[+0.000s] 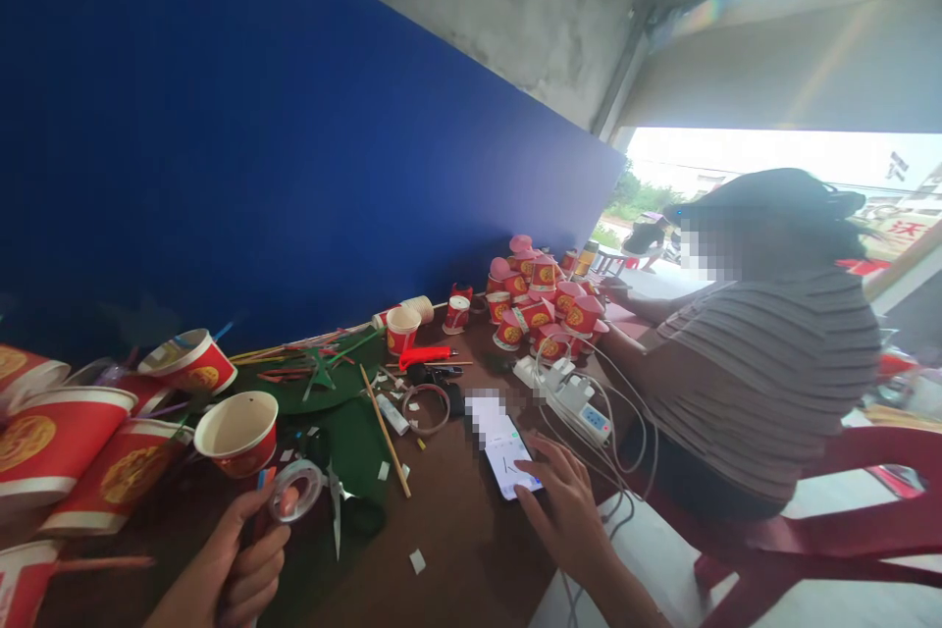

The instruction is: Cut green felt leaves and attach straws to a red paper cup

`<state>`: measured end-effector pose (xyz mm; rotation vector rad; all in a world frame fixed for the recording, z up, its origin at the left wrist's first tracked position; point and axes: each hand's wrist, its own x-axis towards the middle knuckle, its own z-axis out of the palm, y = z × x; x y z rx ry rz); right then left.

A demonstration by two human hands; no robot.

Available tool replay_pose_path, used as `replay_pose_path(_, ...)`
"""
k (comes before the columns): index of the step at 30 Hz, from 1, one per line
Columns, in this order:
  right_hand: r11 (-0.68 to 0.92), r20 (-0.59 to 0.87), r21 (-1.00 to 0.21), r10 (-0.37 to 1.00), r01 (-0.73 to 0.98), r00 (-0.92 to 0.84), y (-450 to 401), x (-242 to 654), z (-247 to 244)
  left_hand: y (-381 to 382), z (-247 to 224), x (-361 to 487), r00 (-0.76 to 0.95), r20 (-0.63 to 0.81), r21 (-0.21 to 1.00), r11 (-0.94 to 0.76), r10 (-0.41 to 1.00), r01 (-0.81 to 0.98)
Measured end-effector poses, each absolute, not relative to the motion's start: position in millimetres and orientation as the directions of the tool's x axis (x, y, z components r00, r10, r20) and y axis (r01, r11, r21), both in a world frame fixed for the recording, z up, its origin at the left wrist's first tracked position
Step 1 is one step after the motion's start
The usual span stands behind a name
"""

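Observation:
My left hand [246,554] is closed around a small roll of clear tape [295,491], with a finger through its ring. On the brown table, my right hand [560,500] has its fingers spread over a lit smartphone [506,459], the fingertips at its screen. Scissors [337,500] lie open just right of the tape roll. A red and white paper cup [236,432] stands behind my left hand. Between the scissors and the phone lie a thin wooden stick [385,430] and a larger tape ring [427,409].
Several red paper cups [63,432] lie at the left. Many decorated cups [545,299] are piled at the back right. A white power strip [566,397] with trailing cables lies right of the phone. A seated person [765,343] works at the right, near a red chair [824,535].

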<state>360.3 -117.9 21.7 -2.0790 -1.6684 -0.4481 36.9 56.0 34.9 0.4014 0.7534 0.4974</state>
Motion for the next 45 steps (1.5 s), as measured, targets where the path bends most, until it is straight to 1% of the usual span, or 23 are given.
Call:
replay_pose_path(3, -0.165, 0.483, -0.132, 0.850, 0.977, 0.209, -114.3, 355.4, 23.4, 58.0, 32.2, 37.2, 0.653, -0.524, 0.516, 0.814, 0.547, -0.267)
replay_pose_path(6, -0.154, 0.441, -0.141, 0.874, 0.978, 0.201, -111.1, 351.9, 24.6, 56.6, 35.5, 38.0, 0.646, -0.501, 0.552, 0.788, 0.575, -0.273)
replay_pose_path(8, -0.140, 0.418, -0.140, 0.889, 0.980, 0.187, -109.5, 351.5, 24.4, 55.4, 37.9, 38.2, 0.635, -0.509, 0.556, 0.786, 0.580, -0.272)
replay_pose_path(11, -0.150, 0.399, -0.126, 0.897, 0.981, 0.189, -108.7, 353.7, 22.7, 55.2, 38.7, 38.0, 0.631, -0.528, 0.540, 0.798, 0.569, -0.268)
replay_pose_path(16, -0.234, 0.409, -0.110, 0.875, 0.966, 0.259, -110.8, 358.3, 21.6, 57.1, 34.8, 36.9, 0.644, -0.530, 0.518, 0.812, 0.552, -0.269)
replay_pose_path(21, -0.182, 0.384, -0.118, 0.898, 0.976, 0.214, -112.4, 356.8, 23.3, 60.1, 25.7, 35.8, 0.638, -0.546, 0.507, 0.820, 0.543, -0.265)
replay_pose_path(26, -0.163, 0.419, -0.117, 0.886, 0.980, 0.198, -113.5, 354.5, 23.9, 60.7, 23.7, 35.8, 0.606, -0.567, 0.503, 0.817, 0.558, -0.283)
replay_pose_path(29, -0.130, 0.441, -0.111, 0.882, 0.985, 0.166, -114.1, 354.9, 24.2, 58.5, 29.2, 36.5, 0.615, -0.565, 0.506, 0.820, 0.550, -0.269)
replay_pose_path(35, -0.198, 0.442, -0.107, 0.868, 0.974, 0.225, -113.2, 357.5, 23.3, 56.9, 35.2, 37.4, 0.611, -0.563, 0.525, 0.812, 0.556, -0.256)
replay_pose_path(41, -0.131, 0.439, -0.082, 0.885, 0.988, 0.154, -117.5, 358.7, 25.0, 57.0, 34.4, 37.4, 0.620, -0.561, 0.493, 0.823, 0.549, -0.282)
replay_pose_path(45, -0.174, 0.479, -0.078, 0.857, 0.982, 0.190, -120.5, 361.0, 25.5, 55.7, 35.9, 38.3, 0.595, -0.584, 0.493, 0.824, 0.552, -0.280)
